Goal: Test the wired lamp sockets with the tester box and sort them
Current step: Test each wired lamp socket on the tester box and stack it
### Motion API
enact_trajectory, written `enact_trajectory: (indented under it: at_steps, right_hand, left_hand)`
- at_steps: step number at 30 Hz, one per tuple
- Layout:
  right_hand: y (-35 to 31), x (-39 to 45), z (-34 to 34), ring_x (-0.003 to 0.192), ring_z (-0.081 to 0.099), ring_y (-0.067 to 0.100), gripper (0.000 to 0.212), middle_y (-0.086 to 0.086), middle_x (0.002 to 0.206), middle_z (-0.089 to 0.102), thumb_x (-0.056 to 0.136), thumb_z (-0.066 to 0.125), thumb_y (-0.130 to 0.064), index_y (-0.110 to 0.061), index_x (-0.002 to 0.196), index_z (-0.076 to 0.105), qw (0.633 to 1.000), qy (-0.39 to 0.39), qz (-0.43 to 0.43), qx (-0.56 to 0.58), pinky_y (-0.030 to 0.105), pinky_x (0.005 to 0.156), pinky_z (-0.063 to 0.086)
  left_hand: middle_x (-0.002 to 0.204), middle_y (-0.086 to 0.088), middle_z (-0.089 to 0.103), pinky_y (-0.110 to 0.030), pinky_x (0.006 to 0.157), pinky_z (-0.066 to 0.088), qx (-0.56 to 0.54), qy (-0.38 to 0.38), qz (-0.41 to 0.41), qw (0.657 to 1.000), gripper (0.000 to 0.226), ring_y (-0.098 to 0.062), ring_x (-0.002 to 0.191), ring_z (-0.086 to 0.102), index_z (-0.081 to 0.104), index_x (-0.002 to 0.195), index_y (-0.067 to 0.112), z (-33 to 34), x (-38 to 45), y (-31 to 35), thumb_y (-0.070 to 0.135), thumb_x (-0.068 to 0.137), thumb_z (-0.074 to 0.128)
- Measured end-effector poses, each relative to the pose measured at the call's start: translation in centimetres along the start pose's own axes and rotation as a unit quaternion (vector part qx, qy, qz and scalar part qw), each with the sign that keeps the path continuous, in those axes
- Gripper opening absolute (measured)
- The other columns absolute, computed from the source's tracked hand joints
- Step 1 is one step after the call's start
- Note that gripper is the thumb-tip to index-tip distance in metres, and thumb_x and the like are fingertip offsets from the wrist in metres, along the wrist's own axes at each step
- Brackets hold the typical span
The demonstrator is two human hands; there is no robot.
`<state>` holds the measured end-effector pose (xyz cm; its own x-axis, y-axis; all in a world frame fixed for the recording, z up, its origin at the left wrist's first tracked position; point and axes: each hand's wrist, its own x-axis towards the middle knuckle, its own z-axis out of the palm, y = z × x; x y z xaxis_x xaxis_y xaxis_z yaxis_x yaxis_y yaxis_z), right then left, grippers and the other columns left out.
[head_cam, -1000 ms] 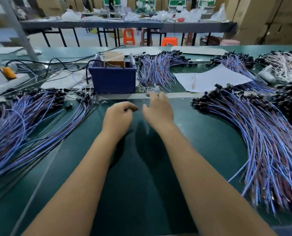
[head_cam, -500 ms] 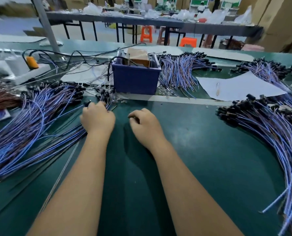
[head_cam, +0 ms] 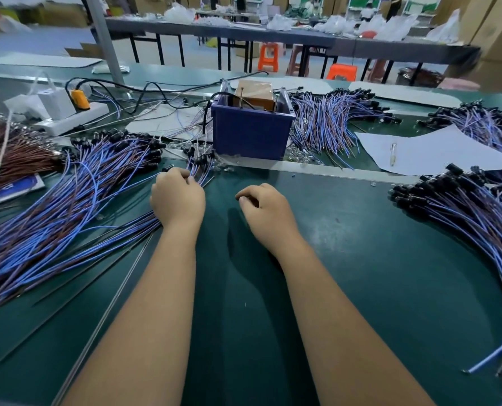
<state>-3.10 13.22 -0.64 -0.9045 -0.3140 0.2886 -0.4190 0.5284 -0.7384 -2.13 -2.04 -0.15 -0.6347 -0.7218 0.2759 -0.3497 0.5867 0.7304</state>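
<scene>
- Lamp sockets (head_cam: 68, 183) at nine o'clock: our left hand (head_cam: 177, 197) pinches a few wires; we should separate just one.
- Right hand (head_cam: 268, 212) hangs loosely curled, empty, ready for the tester box (head_cam: 251, 133) at twelve.

My left hand (head_cam: 177, 197) hides its fingertips among wires; right sockets pile (head_cam: 463, 212) cut by frame edge; far benches blurred.

Long tables (head_cam: 273, 36), orange stools (head_cam: 268, 56)

A green table (head_cam: 375, 273) carried heaps of blue-wired sockets (head_cam: 53, 206), a blue tester box (head_cam: 251, 136), a white paper sheet (head_cam: 437, 150) and a power strip (head_cam: 68, 120).
</scene>
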Motion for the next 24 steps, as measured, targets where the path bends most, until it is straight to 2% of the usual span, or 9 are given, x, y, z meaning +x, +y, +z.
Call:
enact_trajectory:
  at_steps: [5, 9, 15, 17, 18, 19, 21, 23, 24]
  right_hand:
    - [0.1, 0.0, 0.0, 0.089, 0.053, 0.014, 0.021, -0.009, 0.089, 0.052, 0.096, 0.05, -0.018, -0.019, 0.1, 0.071, 1.0, -0.002, 0.004, 0.005, 0.024, 0.075, 0.036]
    - [0.2, 0.0, 0.0, 0.086, 0.052, 0.012, 0.021, -0.012, 0.087, 0.051, 0.096, 0.05, -0.018, -0.02, 0.1, 0.07, 1.0, 0.0, 0.009, 0.016, 0.023, 0.071, 0.034]
    - [0.1, 0.0, -0.1, 0.093, 0.058, 0.011, 0.021, -0.004, 0.101, 0.066, 0.095, 0.051, -0.015, -0.018, 0.102, 0.07, 0.997, 0.014, 0.017, 0.072, 0.023, 0.081, 0.045]
    - [0.2, 0.1, -0.1, 0.082, 0.058, 0.004, 0.02, -0.009, 0.09, 0.067, 0.094, 0.052, -0.013, -0.019, 0.098, 0.071, 0.994, 0.029, 0.026, 0.105, 0.013, 0.072, 0.044]
    - [0.2, 0.1, -0.1, 0.077, 0.057, 0.003, 0.02, -0.012, 0.084, 0.065, 0.094, 0.053, -0.013, -0.019, 0.097, 0.071, 0.992, 0.037, 0.031, 0.118, 0.009, 0.067, 0.042]
    - [0.2, 0.2, -0.2, 0.076, 0.058, 0.004, 0.02, -0.014, 0.08, 0.064, 0.094, 0.053, -0.012, -0.019, 0.096, 0.071, 0.99, 0.044, 0.037, 0.131, 0.01, 0.066, 0.043]
    - [0.3, 0.5, -0.2, 0.081, 0.062, 0.015, 0.021, -0.009, 0.08, 0.065, 0.094, 0.051, -0.01, -0.02, 0.095, 0.07, 0.983, 0.055, 0.057, 0.166, 0.022, 0.074, 0.05]
    - [0.4, 0.4, -0.4, 0.077, 0.062, 0.017, 0.024, -0.004, 0.078, 0.065, 0.096, 0.046, -0.009, -0.021, 0.096, 0.066, 0.974, 0.059, 0.079, 0.205, 0.032, 0.076, 0.053]
    - [0.4, 0.4, -0.5, 0.072, 0.061, 0.015, 0.025, -0.002, 0.077, 0.064, 0.097, 0.044, -0.007, -0.021, 0.097, 0.065, 0.97, 0.058, 0.086, 0.218, 0.031, 0.074, 0.053]
  left_hand:
    - [0.117, -0.011, 0.058, -0.035, 0.077, 0.042, -0.076, 0.036, -0.017, 0.996, 0.023, -0.03, 0.103, 0.056, 0.064, 0.112, 0.011, -0.1, 0.1, 0.0, 0.017, 0.098, 0.047]
    - [0.107, -0.004, 0.064, -0.034, 0.075, 0.044, -0.147, 0.057, -0.027, 0.987, 0.022, -0.023, 0.09, 0.057, 0.056, 0.114, 0.011, -0.5, 0.1, 0.4, 0.017, 0.101, 0.04]
    - [0.102, 0.007, 0.065, -0.03, 0.075, 0.046, -0.264, 0.024, 0.088, 0.96, 0.011, -0.011, 0.089, 0.062, 0.044, 0.104, 0.02, -0.2, -1.0, 1.5, 0.014, 0.102, 0.035]
    - [0.107, 0.004, 0.063, -0.033, 0.082, 0.046, -0.264, -0.026, 0.131, 0.955, 0.01, -0.012, 0.092, 0.059, 0.05, 0.1, 0.014, 0.2, -1.0, 1.7, 0.008, 0.098, 0.042]
    - [0.115, -0.001, 0.063, -0.036, 0.092, 0.045, -0.241, -0.059, 0.152, 0.957, 0.011, -0.016, 0.104, 0.058, 0.054, 0.099, 0.009, 0.5, -0.9, 1.7, 0.004, 0.095, 0.045]
    - [0.122, -0.006, 0.061, -0.04, 0.1, 0.041, -0.197, -0.082, 0.175, 0.961, 0.013, -0.021, 0.115, 0.055, 0.058, 0.099, 0.005, 0.7, -0.9, 1.6, 0.0, 0.092, 0.049]
    - [0.121, -0.011, 0.063, -0.046, 0.101, 0.039, -0.118, -0.093, 0.217, 0.965, 0.014, -0.028, 0.118, 0.053, 0.061, 0.099, 0.003, 1.1, -0.9, 1.5, -0.002, 0.089, 0.052]
    - [0.107, -0.012, 0.064, -0.046, 0.095, 0.043, -0.159, -0.092, 0.233, 0.955, 0.013, -0.028, 0.106, 0.056, 0.059, 0.097, 0.004, 0.9, -1.3, 1.7, -0.004, 0.092, 0.051]
    - [0.103, -0.011, 0.064, -0.043, 0.094, 0.045, -0.216, -0.105, 0.22, 0.945, 0.014, -0.026, 0.102, 0.057, 0.056, 0.096, 0.007, 0.7, -1.5, 2.1, -0.004, 0.094, 0.049]
